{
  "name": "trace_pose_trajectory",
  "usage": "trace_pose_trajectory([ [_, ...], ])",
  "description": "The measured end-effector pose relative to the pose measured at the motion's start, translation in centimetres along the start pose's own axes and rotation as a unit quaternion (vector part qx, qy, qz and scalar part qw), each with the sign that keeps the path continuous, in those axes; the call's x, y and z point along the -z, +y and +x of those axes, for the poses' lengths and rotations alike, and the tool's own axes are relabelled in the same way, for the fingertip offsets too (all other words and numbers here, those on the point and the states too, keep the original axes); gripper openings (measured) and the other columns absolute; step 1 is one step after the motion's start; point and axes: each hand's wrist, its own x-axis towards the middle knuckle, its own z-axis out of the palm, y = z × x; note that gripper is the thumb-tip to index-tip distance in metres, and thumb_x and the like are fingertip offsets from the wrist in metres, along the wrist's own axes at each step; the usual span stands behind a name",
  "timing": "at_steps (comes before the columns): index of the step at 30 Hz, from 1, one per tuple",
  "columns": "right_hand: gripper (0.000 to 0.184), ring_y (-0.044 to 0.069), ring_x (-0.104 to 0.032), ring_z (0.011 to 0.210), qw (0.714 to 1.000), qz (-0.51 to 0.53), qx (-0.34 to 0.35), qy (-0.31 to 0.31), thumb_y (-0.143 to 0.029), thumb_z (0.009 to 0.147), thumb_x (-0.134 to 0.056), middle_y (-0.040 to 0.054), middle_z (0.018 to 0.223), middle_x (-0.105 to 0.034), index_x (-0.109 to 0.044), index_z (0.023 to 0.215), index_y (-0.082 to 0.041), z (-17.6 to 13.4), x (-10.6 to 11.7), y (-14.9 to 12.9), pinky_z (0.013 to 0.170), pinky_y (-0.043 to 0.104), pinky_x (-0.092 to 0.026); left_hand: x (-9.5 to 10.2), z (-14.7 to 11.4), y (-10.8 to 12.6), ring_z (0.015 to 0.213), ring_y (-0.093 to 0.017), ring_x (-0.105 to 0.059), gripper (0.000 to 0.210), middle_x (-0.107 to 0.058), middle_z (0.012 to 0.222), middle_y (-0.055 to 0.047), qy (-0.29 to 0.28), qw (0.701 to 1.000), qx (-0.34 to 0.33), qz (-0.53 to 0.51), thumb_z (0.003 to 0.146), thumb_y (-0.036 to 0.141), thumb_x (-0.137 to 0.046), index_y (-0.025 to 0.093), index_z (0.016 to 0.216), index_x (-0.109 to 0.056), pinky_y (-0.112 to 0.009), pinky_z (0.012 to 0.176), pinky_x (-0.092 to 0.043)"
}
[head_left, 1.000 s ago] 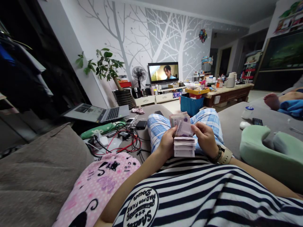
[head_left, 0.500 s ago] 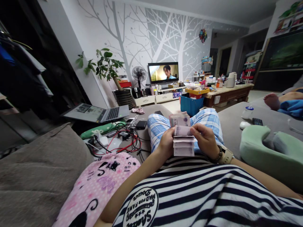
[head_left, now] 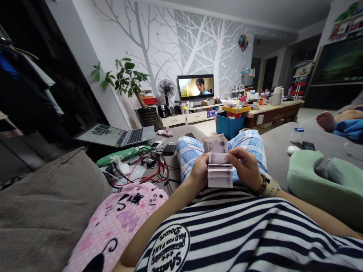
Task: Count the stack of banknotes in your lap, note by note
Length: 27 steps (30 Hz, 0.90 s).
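Note:
A fanned stack of purplish banknotes [head_left: 220, 174] is held over my lap, folded so that several edges show one below another. My left hand [head_left: 200, 170] grips the stack along its left side, fingers closed. At the upper right edge, my right hand [head_left: 244, 166] pinches a note between thumb and forefinger. Behind the stack, the upper part of the banknotes [head_left: 216, 145] sticks up with a number 5 printed on it. My fingers partly hide how the two parts join.
Tangled cables [head_left: 154, 162] and a laptop [head_left: 119, 136] lie to the left. A pink cat-print cushion [head_left: 121, 223] is beside my left arm. On the right are a green neck pillow [head_left: 320, 181], a white mouse [head_left: 293, 150] and another person's foot [head_left: 325, 121].
My right fingers and the note they pinch have shifted very slightly, and the pinched note looks more bent over. The left hand keeps its place.

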Motion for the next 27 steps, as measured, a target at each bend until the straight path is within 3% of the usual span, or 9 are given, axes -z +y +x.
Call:
trace_pose_trajectory([
  [20,0.018,0.014,-0.054,0.061,0.999,0.017,0.018,-0.024,-0.031,0.097,-0.059,-0.0017,0.068,-0.063,-0.066,0.083,-0.023,-0.32,0.11,0.03,0.06,0.029,-0.044,-0.15,-0.27,0.27,0.069,-0.025,-0.075,0.035,-0.078,0.079,-0.011,0.022,0.999,0.046,-0.011,0.089,0.032,-0.065,0.006,0.111,-0.071,-0.035,0.072,-0.06],
  [27,0.019,0.015,-0.054,0.062,0.999,0.021,0.017,-0.031,-0.032,0.097,-0.059,-0.0014,0.066,-0.061,-0.066,0.082,-0.022,-0.32,0.17,0.15,0.06,0.029,-0.043,-0.42,-0.63,0.34,0.074,-0.025,-0.076,0.03,-0.079,0.085,-0.012,0.052,0.998,0.035,-0.004,0.094,0.019,-0.053,0.006,0.113,-0.072,-0.037,0.078,-0.061],
])
